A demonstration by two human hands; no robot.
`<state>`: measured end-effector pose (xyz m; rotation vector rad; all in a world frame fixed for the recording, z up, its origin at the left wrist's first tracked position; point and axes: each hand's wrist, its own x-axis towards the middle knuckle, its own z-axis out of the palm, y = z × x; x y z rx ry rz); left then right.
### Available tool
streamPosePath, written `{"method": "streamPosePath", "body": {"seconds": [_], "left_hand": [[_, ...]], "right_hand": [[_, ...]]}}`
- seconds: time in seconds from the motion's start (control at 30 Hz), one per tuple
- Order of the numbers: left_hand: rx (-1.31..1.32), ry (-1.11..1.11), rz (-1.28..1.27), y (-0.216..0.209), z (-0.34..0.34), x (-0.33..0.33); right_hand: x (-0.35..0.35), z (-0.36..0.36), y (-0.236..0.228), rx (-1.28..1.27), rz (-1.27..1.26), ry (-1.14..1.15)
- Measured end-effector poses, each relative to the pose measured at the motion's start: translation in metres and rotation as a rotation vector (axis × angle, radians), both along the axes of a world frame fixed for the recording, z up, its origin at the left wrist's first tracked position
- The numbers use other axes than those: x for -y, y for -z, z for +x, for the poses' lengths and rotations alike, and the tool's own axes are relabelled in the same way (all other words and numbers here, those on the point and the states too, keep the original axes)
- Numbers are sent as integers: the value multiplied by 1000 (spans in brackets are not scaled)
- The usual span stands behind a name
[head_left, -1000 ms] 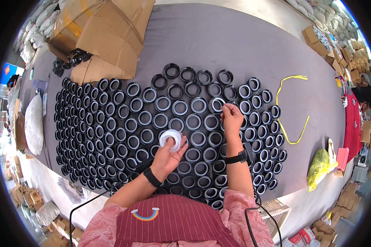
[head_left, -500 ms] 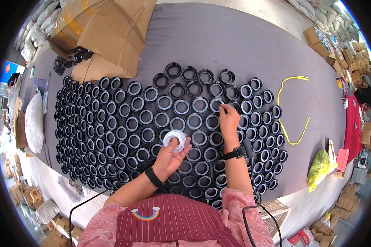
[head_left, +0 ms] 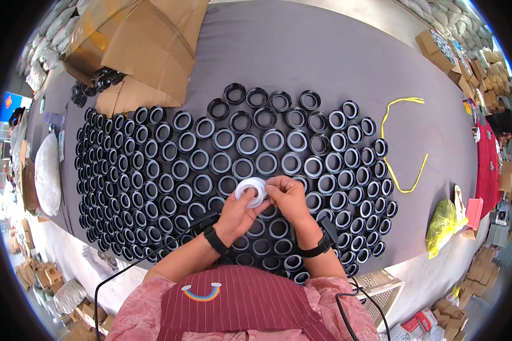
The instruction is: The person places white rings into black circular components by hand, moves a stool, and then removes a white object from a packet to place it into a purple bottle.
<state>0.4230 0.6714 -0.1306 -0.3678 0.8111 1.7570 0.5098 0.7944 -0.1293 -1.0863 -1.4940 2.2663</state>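
My left hand (head_left: 237,215) is closed round a small stack of white flat rings (head_left: 246,186), its thumb in the hole. The fingers of my right hand (head_left: 288,199) pinch the right edge of this stack; whether they grip a single ring I cannot make out. Below both hands, many black round collars stand in rows on the grey table. Most collars carry a pale ring on top, such as the collar with a pale ring (head_left: 273,140). Several at the far side are all black, among them a black collar (head_left: 265,117).
A large cardboard box (head_left: 148,51) lies at the far left, with loose black collars (head_left: 105,79) at its mouth. To the right are a yellow strap (head_left: 385,125) and a yellow plastic bag (head_left: 442,224). A white sack (head_left: 48,173) leans at the left edge.
My right hand has come back from a collar at the far right of centre to the white rings. My left hand has shifted slightly right with the rings.
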Motion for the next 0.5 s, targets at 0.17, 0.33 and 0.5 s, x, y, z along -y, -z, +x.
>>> {"method": "streamPosePath", "body": {"seconds": [0.17, 0.33, 0.5], "left_hand": [[-14, 44, -42, -2, 0, -3], [21, 8, -95, 6, -6, 1], [25, 5, -108, 7, -6, 6]], "right_hand": [[-7, 11, 19, -13, 130, 109], [-50, 22, 19, 30, 112, 393], [-107, 32, 37, 68, 210, 571]]}}
